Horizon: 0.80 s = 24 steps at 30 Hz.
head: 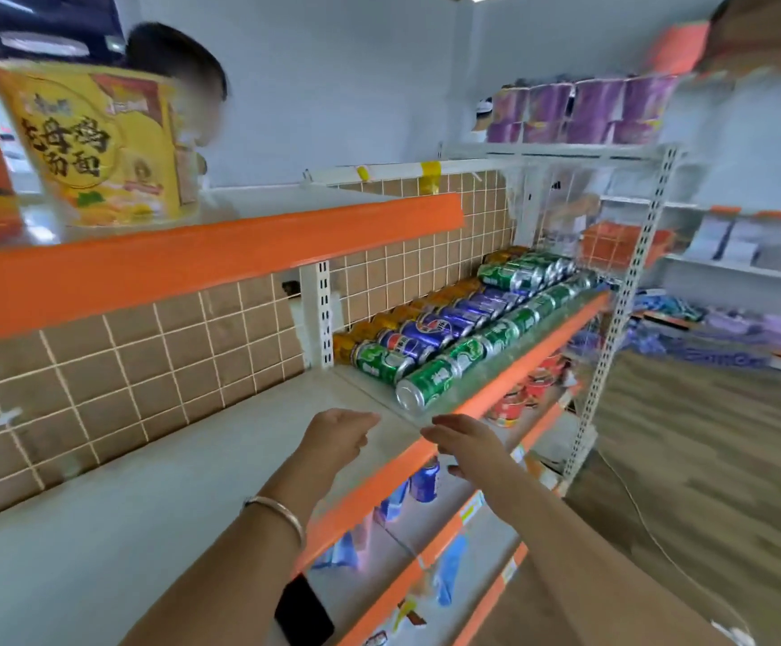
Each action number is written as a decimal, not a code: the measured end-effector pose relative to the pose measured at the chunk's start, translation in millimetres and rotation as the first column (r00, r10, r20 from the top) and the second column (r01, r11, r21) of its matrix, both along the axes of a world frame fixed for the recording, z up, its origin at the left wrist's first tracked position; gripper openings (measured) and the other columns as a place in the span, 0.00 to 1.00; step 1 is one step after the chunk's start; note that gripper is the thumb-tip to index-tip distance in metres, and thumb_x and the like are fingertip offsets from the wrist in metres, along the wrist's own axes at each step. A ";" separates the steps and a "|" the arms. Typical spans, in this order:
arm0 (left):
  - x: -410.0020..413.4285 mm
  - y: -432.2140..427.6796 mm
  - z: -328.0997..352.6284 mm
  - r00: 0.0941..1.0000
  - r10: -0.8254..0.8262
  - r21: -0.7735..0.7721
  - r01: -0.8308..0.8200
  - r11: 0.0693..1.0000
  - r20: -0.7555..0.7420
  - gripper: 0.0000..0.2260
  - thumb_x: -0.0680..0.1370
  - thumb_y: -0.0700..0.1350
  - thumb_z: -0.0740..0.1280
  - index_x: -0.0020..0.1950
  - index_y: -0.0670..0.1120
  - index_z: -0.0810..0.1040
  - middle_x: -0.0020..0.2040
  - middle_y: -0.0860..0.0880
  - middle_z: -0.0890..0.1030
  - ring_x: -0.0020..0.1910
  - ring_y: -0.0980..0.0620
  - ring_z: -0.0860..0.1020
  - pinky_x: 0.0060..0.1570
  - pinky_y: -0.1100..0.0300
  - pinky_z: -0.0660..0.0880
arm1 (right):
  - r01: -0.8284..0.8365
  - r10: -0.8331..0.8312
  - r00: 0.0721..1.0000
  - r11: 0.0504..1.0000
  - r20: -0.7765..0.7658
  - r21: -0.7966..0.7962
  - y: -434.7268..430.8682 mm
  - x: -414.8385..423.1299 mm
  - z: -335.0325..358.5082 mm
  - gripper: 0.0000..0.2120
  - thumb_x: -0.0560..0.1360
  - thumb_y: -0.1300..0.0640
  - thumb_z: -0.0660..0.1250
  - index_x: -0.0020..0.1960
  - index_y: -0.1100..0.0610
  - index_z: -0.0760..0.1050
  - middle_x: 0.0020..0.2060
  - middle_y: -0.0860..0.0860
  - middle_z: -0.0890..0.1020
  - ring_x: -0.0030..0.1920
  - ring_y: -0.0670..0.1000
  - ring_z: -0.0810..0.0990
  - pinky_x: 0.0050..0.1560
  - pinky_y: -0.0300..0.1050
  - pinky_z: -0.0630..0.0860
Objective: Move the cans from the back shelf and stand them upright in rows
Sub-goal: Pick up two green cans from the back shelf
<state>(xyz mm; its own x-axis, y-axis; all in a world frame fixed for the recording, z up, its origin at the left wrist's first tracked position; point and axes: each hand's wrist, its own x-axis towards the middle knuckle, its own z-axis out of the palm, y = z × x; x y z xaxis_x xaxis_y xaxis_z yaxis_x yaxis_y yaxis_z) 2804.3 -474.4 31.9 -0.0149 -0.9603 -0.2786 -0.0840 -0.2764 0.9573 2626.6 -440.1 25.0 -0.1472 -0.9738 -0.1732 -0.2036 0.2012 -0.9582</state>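
Cans (454,338) lie on their sides in packed rows just beyond both empty, loosely open hands, left hand (337,438) and right hand (465,442); pulling the nearest green can (423,389) could set neighbours rolling off the orange shelf edge (509,380).

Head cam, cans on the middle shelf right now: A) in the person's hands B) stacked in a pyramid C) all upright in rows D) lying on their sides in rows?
D: the green cans, blue cans and orange cans lie on their sides in lines along the shelf; the left hand and right hand are both empty, short of the nearest can.
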 end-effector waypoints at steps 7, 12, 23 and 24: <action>-57.9 -87.9 5.5 0.989 -0.068 -0.053 0.075 0.996 0.130 0.08 0.67 0.46 0.71 0.42 0.43 0.78 0.40 0.43 0.75 0.42 0.47 0.73 0.46 0.57 0.70 | 0.033 -0.033 0.999 0.999 -0.006 0.041 -56.4 -50.0 13.7 0.02 0.75 0.53 0.68 0.45 0.50 0.75 0.45 0.54 0.76 0.46 0.51 0.74 0.45 0.45 0.70; -93.6 -126.0 5.6 0.912 -0.117 -0.119 0.177 0.977 0.392 0.20 0.75 0.40 0.69 0.65 0.39 0.73 0.58 0.41 0.77 0.54 0.46 0.76 0.50 0.59 0.70 | 0.067 -0.064 0.997 0.995 -0.036 0.080 -95.5 -80.9 13.2 0.05 0.76 0.53 0.66 0.49 0.54 0.77 0.51 0.66 0.78 0.45 0.50 0.72 0.42 0.42 0.69; -182.8 -142.4 -58.7 0.915 0.260 0.332 -0.152 0.931 -0.309 0.07 0.76 0.34 0.64 0.38 0.39 0.73 0.24 0.44 0.76 0.22 0.51 0.73 0.25 0.63 0.73 | -0.258 0.115 0.715 0.960 -0.690 -0.108 -224.2 -148.3 -15.8 0.23 0.74 0.67 0.61 0.68 0.56 0.72 0.65 0.54 0.75 0.64 0.55 0.72 0.63 0.46 0.70; -189.4 -143.0 -64.4 0.805 0.375 0.420 -0.174 0.891 -0.460 0.07 0.77 0.36 0.64 0.39 0.37 0.73 0.27 0.41 0.75 0.24 0.49 0.73 0.22 0.63 0.74 | -0.322 0.144 0.655 0.942 -0.742 -0.101 -236.6 -153.3 -15.9 0.25 0.72 0.67 0.61 0.68 0.54 0.71 0.65 0.54 0.74 0.65 0.56 0.71 0.63 0.48 0.70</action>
<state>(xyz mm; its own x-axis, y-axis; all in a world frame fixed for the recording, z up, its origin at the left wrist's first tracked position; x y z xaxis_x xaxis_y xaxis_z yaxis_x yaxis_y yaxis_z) 2614.9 -617.4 -32.5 -0.0027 -0.7888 -0.6146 0.5234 -0.5248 0.6713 2473.3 -676.7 9.0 0.0983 -0.9909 0.0923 -0.8533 -0.1316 -0.5045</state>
